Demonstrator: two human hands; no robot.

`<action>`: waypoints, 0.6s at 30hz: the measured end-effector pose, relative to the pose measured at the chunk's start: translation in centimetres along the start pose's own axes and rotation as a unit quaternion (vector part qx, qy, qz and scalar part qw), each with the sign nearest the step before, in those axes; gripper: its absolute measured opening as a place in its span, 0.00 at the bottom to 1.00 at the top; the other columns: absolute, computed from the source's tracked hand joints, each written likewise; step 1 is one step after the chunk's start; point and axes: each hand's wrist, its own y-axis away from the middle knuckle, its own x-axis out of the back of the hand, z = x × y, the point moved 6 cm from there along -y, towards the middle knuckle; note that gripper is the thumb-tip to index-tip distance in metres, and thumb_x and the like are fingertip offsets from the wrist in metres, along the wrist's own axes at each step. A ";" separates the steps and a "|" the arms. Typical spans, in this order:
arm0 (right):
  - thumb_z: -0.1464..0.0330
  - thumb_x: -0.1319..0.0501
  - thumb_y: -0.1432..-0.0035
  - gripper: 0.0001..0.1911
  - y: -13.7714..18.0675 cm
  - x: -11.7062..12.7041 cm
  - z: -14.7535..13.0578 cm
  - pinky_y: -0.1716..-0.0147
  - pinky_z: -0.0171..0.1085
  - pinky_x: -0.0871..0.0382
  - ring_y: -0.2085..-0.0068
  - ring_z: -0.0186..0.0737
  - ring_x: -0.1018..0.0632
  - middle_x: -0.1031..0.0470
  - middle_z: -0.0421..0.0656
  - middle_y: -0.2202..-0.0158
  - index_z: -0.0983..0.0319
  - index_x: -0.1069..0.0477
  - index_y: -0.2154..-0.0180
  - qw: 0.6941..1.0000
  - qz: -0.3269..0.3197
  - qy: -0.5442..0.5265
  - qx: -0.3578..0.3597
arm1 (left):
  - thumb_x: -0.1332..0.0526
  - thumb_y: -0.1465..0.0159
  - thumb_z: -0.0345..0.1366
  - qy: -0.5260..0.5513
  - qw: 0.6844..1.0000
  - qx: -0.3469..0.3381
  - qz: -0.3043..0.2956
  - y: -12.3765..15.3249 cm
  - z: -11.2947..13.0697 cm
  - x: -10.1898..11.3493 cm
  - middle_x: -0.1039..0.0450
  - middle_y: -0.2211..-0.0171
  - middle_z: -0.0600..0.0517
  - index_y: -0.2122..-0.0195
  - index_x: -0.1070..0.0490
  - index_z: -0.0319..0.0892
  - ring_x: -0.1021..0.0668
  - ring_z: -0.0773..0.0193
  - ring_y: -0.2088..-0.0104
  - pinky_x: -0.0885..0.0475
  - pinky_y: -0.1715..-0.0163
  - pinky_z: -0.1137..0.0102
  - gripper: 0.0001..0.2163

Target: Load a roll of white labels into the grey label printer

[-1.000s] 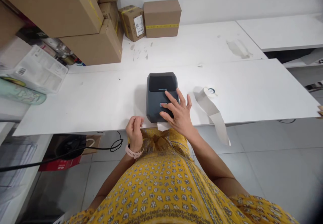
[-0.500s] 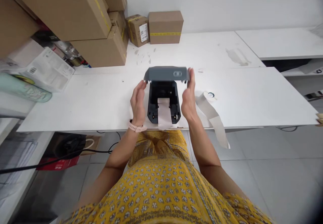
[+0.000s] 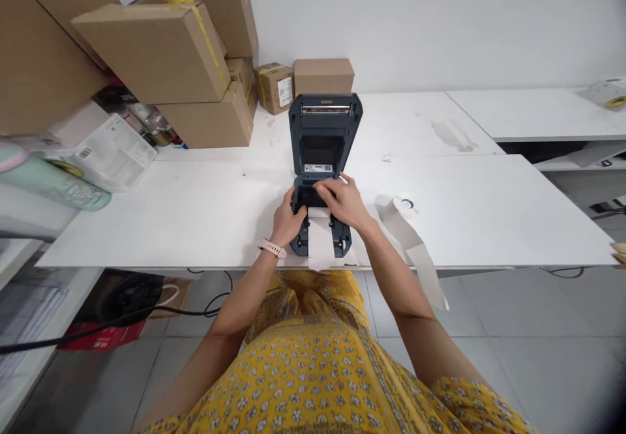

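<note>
A dark label printer (image 3: pixel 301 242) stands near the table's front edge, its lid (image 3: pixel 327 135) tipped up and back. From its bay a strip of white label paper (image 3: pixel 321 242) runs forward over the front lip. My left hand (image 3: pixel 287 217) grips the printer's left side wall, thumb over the rim. Over the right part of the bay, my right hand (image 3: pixel 345 201) reaches in with curled fingers at the back of the paper; what its fingertips hold, if anything, is hidden.
To the right lies a second paper roll (image 3: pixel 407 206), its loose strip hanging over the table edge. Cardboard boxes (image 3: pixel 205 124) are stacked at the back left, near a mint-green bottle (image 3: pixel 73 186). A black cable (image 3: pixel 166 309) runs below the table at left.
The printer lid has swung from partly raised to fully back. My hands have left the lid: the left went down to the printer's side, the right into the bay.
</note>
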 end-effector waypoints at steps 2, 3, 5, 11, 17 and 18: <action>0.62 0.53 0.28 0.21 1.0 -2.0 -0.6 0.31 0.59 0.51 0.45 0.50 0.24 0.18 0.49 0.57 0.60 0.21 0.58 0.989 -0.117 0.087 0.035 | 0.39 0.38 0.35 -0.013 1.000 0.001 0.003 0.1 0.4 0.1 0.28 0.38 0.45 0.34 0.38 0.45 0.24 0.51 0.41 0.32 0.38 0.55 0.29; 0.63 0.52 0.28 0.22 1.3 -2.7 -0.6 0.31 0.59 0.54 0.42 0.51 0.27 0.18 0.51 0.57 0.61 0.21 0.60 0.980 -0.150 0.121 0.047 | 0.39 0.38 0.35 -0.018 1.000 0.000 0.004 0.2 0.6 0.2 0.28 0.39 0.45 0.34 0.39 0.45 0.24 0.51 0.41 0.31 0.39 0.56 0.29; 0.63 0.52 0.28 0.22 1.4 -3.4 -0.5 0.31 0.59 0.56 0.39 0.53 0.30 0.18 0.52 0.57 0.62 0.20 0.60 0.968 -0.188 0.156 0.057 | 0.40 0.37 0.35 -0.032 0.999 0.000 0.002 0.3 1.0 0.3 0.28 0.39 0.44 0.32 0.42 0.45 0.23 0.52 0.42 0.30 0.41 0.56 0.31; 0.64 0.49 0.30 0.19 1.3 -3.4 0.5 0.32 0.64 0.60 0.45 0.51 0.24 0.18 0.51 0.52 0.62 0.24 0.48 0.961 -0.259 0.088 0.039 | 0.47 0.35 0.27 -0.115 0.993 0.004 0.001 0.9 2.1 0.9 0.22 0.45 0.45 0.28 0.52 0.45 0.18 0.52 0.51 0.27 0.47 0.55 0.33; 0.56 0.40 0.36 0.25 2.3 0.9 0.9 0.32 0.62 0.51 0.40 0.52 0.28 0.26 0.45 0.40 0.52 0.33 0.38 0.941 -0.266 -0.205 0.036 | 0.49 0.34 0.28 -0.105 0.994 -0.002 0.011 1.1 2.4 1.1 0.24 0.42 0.46 0.30 0.45 0.46 0.20 0.51 0.46 0.28 0.44 0.55 0.29; 0.54 0.39 0.36 0.26 2.7 2.0 1.3 0.34 0.59 0.44 0.41 0.51 0.27 0.26 0.44 0.40 0.51 0.33 0.38 0.933 -0.232 -0.273 0.026 | 0.48 0.34 0.28 -0.101 0.995 -0.001 0.012 1.1 2.4 1.1 0.25 0.41 0.46 0.31 0.45 0.47 0.21 0.52 0.44 0.28 0.44 0.55 0.29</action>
